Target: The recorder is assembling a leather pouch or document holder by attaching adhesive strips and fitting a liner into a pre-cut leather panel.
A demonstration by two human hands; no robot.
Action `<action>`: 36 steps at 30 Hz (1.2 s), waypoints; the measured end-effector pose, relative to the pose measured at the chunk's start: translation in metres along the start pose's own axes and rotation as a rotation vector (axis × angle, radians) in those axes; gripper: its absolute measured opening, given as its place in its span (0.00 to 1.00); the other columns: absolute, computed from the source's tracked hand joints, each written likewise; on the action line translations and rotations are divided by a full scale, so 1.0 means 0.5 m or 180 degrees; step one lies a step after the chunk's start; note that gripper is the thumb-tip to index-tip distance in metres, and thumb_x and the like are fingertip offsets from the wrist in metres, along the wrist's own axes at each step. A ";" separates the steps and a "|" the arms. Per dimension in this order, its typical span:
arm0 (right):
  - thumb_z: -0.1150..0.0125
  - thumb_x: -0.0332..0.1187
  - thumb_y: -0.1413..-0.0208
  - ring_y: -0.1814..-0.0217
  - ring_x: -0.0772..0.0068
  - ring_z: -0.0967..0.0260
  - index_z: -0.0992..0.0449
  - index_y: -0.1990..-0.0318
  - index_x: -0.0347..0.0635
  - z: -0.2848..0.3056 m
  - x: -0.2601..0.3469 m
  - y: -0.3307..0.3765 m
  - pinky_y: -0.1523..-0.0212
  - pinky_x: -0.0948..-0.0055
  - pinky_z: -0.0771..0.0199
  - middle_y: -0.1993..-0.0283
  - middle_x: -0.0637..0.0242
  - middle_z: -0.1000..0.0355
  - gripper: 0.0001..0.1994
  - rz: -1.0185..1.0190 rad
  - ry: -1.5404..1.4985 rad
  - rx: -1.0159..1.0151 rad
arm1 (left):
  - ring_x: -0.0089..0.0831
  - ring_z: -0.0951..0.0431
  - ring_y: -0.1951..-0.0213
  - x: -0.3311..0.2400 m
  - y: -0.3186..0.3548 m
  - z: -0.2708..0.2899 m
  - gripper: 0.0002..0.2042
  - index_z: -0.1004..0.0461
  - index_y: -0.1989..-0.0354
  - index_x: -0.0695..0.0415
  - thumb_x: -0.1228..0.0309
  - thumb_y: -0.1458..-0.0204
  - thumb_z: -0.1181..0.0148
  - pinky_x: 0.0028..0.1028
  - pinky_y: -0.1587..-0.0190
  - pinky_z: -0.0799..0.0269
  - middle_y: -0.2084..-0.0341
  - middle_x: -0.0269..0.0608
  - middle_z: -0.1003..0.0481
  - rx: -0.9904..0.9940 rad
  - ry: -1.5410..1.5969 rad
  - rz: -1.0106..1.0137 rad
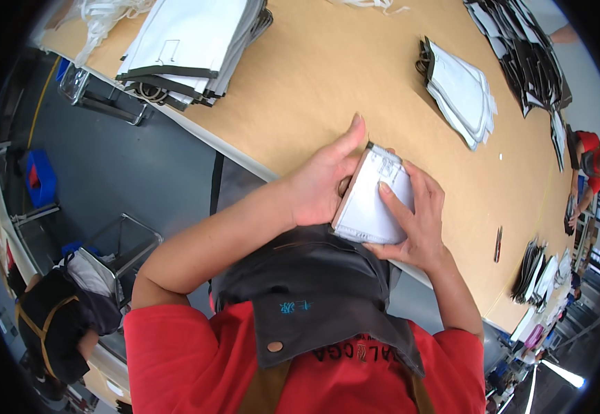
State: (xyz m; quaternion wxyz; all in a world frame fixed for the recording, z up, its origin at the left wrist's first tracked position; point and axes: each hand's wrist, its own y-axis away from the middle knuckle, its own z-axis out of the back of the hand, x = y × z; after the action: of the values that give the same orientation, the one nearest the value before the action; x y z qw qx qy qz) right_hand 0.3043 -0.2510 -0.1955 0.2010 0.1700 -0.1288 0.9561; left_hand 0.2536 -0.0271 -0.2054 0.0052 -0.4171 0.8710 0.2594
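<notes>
A small stack of white, tapered panels (376,196) with a brown side edge and dark corners is held in front of my body, by the table's near edge. My left hand (317,183) supports its left side; the thumb points up and away from the stack, and the other fingers are partly hidden behind it. My right hand (421,221) grips the right side, with a finger lying across the white face. Printed outlines and stitch-like lines mark the top panel. Whether the panels are cloth or paper I cannot tell.
On the brown tabletop (341,76) lie a large pile of white panels (182,41), a smaller bundle (459,93), dark-edged stacks (521,55) and a pen-like tool (498,244). One person (590,162) works at the far right, another (55,324) at the lower left.
</notes>
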 end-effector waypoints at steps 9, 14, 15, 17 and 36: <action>0.22 0.49 0.75 0.37 0.44 0.44 0.29 0.38 0.54 0.006 0.001 -0.012 0.40 0.52 0.45 0.33 0.44 0.45 0.46 0.0002 0.0017 0.0021 | 0.37 0.30 0.41 -0.013 -0.002 0.022 0.51 0.40 0.37 0.68 0.26 0.48 0.64 0.43 0.39 0.34 0.47 0.49 0.29 0.0045 -0.0072 0.0045; 0.22 0.49 0.75 0.35 0.44 0.46 0.29 0.38 0.55 0.005 0.004 -0.008 0.39 0.52 0.45 0.32 0.46 0.46 0.46 -0.0040 0.0010 0.0026 | 0.38 0.29 0.41 -0.009 0.000 0.021 0.49 0.41 0.36 0.68 0.28 0.47 0.65 0.44 0.39 0.33 0.47 0.51 0.28 0.0173 0.0020 -0.0009; 0.22 0.49 0.75 0.35 0.44 0.46 0.29 0.38 0.55 0.005 0.005 -0.007 0.39 0.51 0.45 0.32 0.46 0.46 0.46 -0.0048 -0.0011 0.0031 | 0.38 0.29 0.41 -0.007 -0.001 0.026 0.49 0.41 0.36 0.68 0.28 0.46 0.65 0.44 0.39 0.33 0.46 0.52 0.29 0.0218 0.0040 -0.0016; 0.22 0.50 0.75 0.35 0.44 0.47 0.29 0.38 0.56 0.005 0.006 -0.006 0.38 0.51 0.46 0.32 0.47 0.46 0.46 -0.0076 -0.0049 0.0055 | 0.40 0.28 0.41 -0.005 -0.002 0.031 0.48 0.41 0.36 0.68 0.29 0.45 0.65 0.45 0.39 0.33 0.44 0.54 0.30 0.0263 0.0087 -0.0030; 0.22 0.53 0.74 0.35 0.45 0.47 0.28 0.38 0.56 0.006 0.016 -0.004 0.38 0.51 0.46 0.31 0.48 0.46 0.46 -0.0064 0.0018 0.0074 | 0.42 0.29 0.41 0.005 0.002 0.035 0.48 0.43 0.35 0.69 0.30 0.45 0.65 0.45 0.39 0.32 0.42 0.55 0.32 0.0322 0.0182 -0.0139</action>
State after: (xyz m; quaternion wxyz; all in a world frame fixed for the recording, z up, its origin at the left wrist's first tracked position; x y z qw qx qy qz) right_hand 0.2992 -0.2475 -0.1896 0.2091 0.1709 -0.1154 0.9559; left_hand 0.2477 -0.0205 -0.2209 0.0071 -0.4425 0.8735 0.2029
